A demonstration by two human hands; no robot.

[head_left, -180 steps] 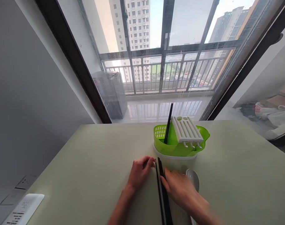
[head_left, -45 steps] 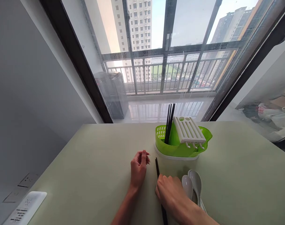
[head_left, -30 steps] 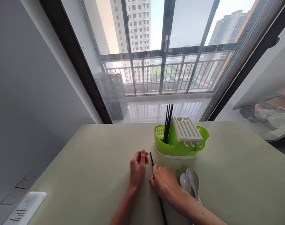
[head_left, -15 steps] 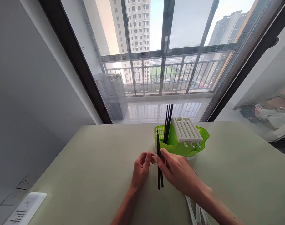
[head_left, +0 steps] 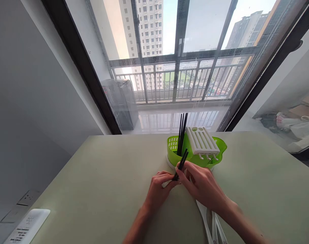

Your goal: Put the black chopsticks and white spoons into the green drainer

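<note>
A pair of black chopsticks (head_left: 182, 160) is held between my two hands, tilted with the upper ends leaning away and to the right. My right hand (head_left: 202, 179) pinches them partway along. My left hand (head_left: 161, 186) closes its thumb and fingers round their lower ends. Just beyond my hands stands a green utensil holder (head_left: 174, 159) with a white slotted rack (head_left: 202, 140) on top and small hooks on its front. Several more black chopsticks (head_left: 182, 135) stand upright in its left compartment.
White utensil handles (head_left: 207, 225) lie on the table by my right forearm. A white power strip (head_left: 29, 225) is at the table's left front corner. Beyond the far table edge (head_left: 134, 135) is a glass door, with a covered appliance (head_left: 121, 101) behind it.
The chopsticks have turned from nearly upright to leaning right, and their lower ends are now in my left hand. My left hand has moved right and closed on them.
</note>
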